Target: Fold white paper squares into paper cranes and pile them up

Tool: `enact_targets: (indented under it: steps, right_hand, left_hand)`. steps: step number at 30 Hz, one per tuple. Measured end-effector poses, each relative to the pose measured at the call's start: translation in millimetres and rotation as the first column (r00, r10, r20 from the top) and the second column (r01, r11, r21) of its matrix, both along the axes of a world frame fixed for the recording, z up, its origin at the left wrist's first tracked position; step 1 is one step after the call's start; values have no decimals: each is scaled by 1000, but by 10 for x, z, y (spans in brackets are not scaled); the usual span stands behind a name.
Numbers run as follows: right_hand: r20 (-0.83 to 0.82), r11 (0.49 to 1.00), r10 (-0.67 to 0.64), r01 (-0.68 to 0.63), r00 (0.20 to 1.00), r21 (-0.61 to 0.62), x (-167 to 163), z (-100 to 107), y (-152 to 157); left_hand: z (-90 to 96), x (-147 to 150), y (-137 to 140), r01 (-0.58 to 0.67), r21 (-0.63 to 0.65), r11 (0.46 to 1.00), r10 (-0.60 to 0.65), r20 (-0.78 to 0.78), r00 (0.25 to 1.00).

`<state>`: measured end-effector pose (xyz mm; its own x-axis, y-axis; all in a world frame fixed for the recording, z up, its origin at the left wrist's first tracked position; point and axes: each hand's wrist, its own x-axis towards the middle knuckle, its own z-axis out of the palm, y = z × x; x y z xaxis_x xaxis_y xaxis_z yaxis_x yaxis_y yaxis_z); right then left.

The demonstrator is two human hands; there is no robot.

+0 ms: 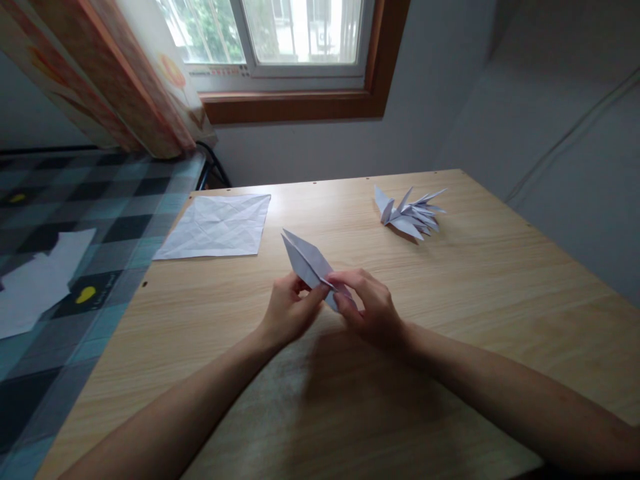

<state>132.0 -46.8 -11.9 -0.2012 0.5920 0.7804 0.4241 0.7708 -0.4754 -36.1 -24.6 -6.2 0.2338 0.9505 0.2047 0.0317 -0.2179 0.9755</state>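
Between my two hands is a folded white paper piece, long and pointed like a kite, held a little above the table. Its split tip points away to the upper left. My left hand pinches it along the near left edge, thumb on top. With thumb and fingers closed on its near right part, my right hand covers some of the lower end. The fingers under the paper are hidden.
A creased white sheet lies at the wooden table's far left. Pointed folded paper pieces sit in a cluster at the back right. Left of the table, white papers lie on a checked cloth. A window is behind.
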Motion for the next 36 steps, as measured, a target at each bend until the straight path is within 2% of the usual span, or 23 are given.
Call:
enact_targets:
  steps: [4,12,19,25,31,36]
  right_hand:
    - [-55,997,-45,41,997,-62,1,-19,-3]
    - [-120,982,-100,79,988,-169,7,-30,15]
    - [-83,970,-50,28,995,-243,17,-7,25]
    - [-79,962,-52,28,996,-270,16,5,21]
    - [-134,941,-42,-6,990,-339,12,2,25]
    - [-163,921,5,-68,987,-384,25,-3,29]
  left_hand:
    - [-2,-20,-12,63,50,997,-59,-72,996]
    - [34,-19,-7,21,151,988,8,-189,982]
    - [66,-9,-16,30,110,993,-2,-240,971]
    - [63,-6,-15,59,78,995,-47,-147,988]
    - [23,-37,-21,-9,92,996,30,-229,973]
    - [32,-41,-18,46,58,997,-31,-233,972]
